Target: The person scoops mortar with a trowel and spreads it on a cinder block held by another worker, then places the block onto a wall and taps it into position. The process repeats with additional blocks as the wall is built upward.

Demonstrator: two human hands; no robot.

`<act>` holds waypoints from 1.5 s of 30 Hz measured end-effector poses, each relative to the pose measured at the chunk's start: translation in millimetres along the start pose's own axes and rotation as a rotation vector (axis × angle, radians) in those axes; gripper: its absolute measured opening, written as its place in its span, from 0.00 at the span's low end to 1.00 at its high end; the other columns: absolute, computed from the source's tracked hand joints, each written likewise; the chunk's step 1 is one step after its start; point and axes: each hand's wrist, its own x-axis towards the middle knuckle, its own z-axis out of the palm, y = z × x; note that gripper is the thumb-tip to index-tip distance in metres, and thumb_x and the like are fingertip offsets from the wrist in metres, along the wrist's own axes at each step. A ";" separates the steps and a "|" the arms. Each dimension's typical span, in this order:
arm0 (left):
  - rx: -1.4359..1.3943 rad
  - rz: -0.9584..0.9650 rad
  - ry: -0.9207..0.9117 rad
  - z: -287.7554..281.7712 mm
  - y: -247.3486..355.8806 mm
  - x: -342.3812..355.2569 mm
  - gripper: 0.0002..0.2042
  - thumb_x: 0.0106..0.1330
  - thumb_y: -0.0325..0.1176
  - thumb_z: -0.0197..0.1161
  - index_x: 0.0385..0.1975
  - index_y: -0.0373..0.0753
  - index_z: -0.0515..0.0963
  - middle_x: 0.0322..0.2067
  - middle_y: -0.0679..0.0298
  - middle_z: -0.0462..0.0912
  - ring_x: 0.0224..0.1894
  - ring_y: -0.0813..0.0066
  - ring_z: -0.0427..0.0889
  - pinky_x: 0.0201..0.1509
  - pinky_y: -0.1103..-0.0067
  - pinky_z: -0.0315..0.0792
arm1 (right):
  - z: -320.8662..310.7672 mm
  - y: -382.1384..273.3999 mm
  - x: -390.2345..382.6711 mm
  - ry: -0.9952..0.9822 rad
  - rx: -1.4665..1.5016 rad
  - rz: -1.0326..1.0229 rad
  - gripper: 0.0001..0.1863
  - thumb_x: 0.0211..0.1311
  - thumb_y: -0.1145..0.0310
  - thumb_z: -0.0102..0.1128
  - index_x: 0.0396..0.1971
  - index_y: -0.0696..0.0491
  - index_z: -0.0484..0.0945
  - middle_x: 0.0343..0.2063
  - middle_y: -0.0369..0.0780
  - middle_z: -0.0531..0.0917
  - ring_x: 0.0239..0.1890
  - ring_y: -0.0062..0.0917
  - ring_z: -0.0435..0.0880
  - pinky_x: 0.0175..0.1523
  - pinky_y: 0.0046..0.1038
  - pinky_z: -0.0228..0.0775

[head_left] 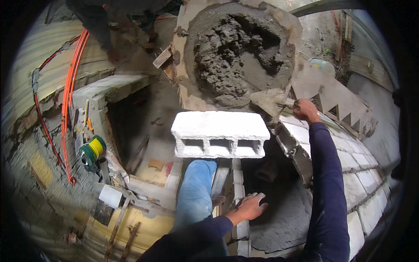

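My right hand (305,110) is closed round the handle of a mason's trowel (267,100). The trowel's pointed blade lies at the near right edge of a heap of wet grey mortar (218,65), which spreads over a wooden board (187,98). Just on the near side of that board sits a pale hollow concrete block (220,125), its three openings facing me. My left hand (252,206) is lower down, beside a narrow row of blocks and over a dark gap. Its fingers are apart and nothing shows in them.
A block wall (353,192) curves down the right side. A toothed board (345,100) and a white bucket (322,67) stand beyond it. At the left are orange conduits (73,78), a green-and-yellow reel of line (92,149) and loose sticks. My leg in jeans (195,187) is mid-view.
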 end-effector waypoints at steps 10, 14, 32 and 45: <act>-0.074 0.061 -0.071 9.5 -6.4 4.6 0.26 0.65 0.46 0.57 0.54 0.31 0.71 0.47 0.44 0.78 0.51 0.46 0.76 0.55 0.63 0.70 | 0.3 -150.9 88.0 0.090 0.212 -0.050 0.18 0.46 0.57 0.60 0.26 0.59 0.82 0.29 0.50 0.83 0.35 0.45 0.83 0.41 0.42 0.76; -0.021 0.116 -0.001 8.8 -2.8 8.5 0.25 0.64 0.46 0.58 0.54 0.32 0.72 0.45 0.43 0.78 0.49 0.45 0.77 0.53 0.62 0.70 | -17.7 -180.3 71.3 0.241 0.249 -0.103 0.16 0.46 0.59 0.58 0.25 0.58 0.82 0.28 0.51 0.83 0.34 0.45 0.83 0.41 0.43 0.75; 0.774 -0.079 -0.340 46.7 -85.0 -25.2 0.26 0.62 0.50 0.54 0.50 0.33 0.75 0.43 0.44 0.81 0.48 0.47 0.79 0.54 0.61 0.72 | 18.8 -247.8 -303.1 0.684 0.876 0.343 0.15 0.47 0.63 0.60 0.36 0.52 0.76 0.31 0.46 0.79 0.36 0.41 0.81 0.42 0.40 0.74; 1.324 0.091 -0.236 34.5 -157.6 -92.8 0.25 0.63 0.48 0.60 0.52 0.33 0.74 0.44 0.47 0.82 0.47 0.52 0.80 0.52 0.67 0.73 | 230.6 -493.8 -704.3 0.509 1.241 1.123 0.21 0.49 0.62 0.61 0.44 0.54 0.76 0.36 0.49 0.81 0.38 0.47 0.81 0.45 0.44 0.74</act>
